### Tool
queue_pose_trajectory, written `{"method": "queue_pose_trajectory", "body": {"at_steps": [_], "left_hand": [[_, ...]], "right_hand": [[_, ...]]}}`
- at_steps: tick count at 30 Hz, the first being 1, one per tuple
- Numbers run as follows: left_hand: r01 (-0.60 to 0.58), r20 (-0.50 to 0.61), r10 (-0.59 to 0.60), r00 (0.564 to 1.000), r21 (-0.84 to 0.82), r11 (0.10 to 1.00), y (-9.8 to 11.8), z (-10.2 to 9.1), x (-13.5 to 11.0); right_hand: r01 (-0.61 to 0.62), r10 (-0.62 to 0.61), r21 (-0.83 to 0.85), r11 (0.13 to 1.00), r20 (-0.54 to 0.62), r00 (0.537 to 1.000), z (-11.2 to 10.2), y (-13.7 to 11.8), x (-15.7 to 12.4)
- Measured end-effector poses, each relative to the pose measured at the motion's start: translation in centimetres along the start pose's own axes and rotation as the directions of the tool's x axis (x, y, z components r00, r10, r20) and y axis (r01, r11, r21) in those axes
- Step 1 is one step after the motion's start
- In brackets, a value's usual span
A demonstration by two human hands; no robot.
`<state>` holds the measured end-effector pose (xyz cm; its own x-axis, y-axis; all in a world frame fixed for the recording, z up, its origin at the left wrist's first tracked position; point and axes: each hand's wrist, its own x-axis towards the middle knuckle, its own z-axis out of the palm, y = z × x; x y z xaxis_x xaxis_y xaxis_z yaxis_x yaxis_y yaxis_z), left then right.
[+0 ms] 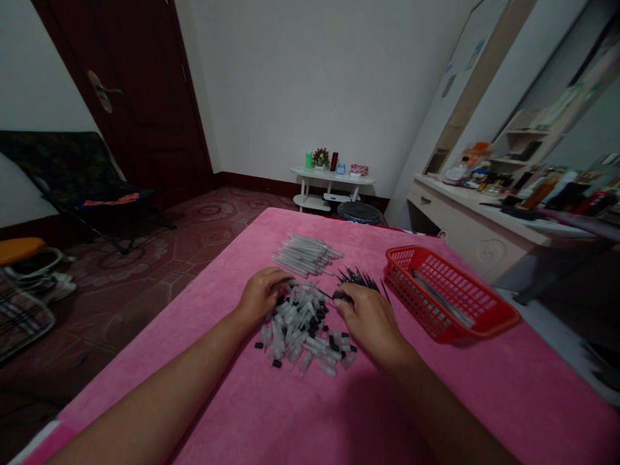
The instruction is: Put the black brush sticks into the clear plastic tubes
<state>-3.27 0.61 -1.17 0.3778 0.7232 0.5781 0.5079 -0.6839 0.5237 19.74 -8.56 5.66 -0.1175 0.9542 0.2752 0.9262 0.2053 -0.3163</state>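
Note:
My left hand (261,298) is closed on one end of a slim whitish pen barrel (303,283), held level above a heap of pen parts. Between thumb and fingers, my right hand (372,318) pinches something small and dark, with a thin dark piece, which looks like a pen refill (324,293), pointing toward the barrel. I cannot tell whether the two pieces join. Below both hands lies the heap of translucent pen caps (295,326), mixed with small black plugs (277,363). Dark pointed refills (358,278) are piled just behind my right hand.
A bundle of white pen barrels (307,254) lies beyond my hands on the pink cloth (232,413). To the right stands a red plastic basket (436,316) with long pale sticks inside. Farther off are a small white stand (334,174), a cluttered dresser (465,213) and a folding chair (72,174).

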Motion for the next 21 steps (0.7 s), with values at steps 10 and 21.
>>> {"method": "queue_pose_trajectory", "body": {"at_steps": [10, 21], "left_hand": [[-0.132, 0.062, 0.127, 0.99, 0.088, 0.987, 1.1, 0.1, -0.2], [0.196, -0.165, -0.253, 0.953, -0.301, 0.933, 0.7, 0.5, 0.0]], "right_hand": [[0.087, -0.089, -0.046, 0.995, -0.04, 0.995, -0.8, -0.4, -0.1], [0.072, 0.021, 0.228, 0.971, -0.381, 0.924, -0.9, -0.8, 0.3]]}}
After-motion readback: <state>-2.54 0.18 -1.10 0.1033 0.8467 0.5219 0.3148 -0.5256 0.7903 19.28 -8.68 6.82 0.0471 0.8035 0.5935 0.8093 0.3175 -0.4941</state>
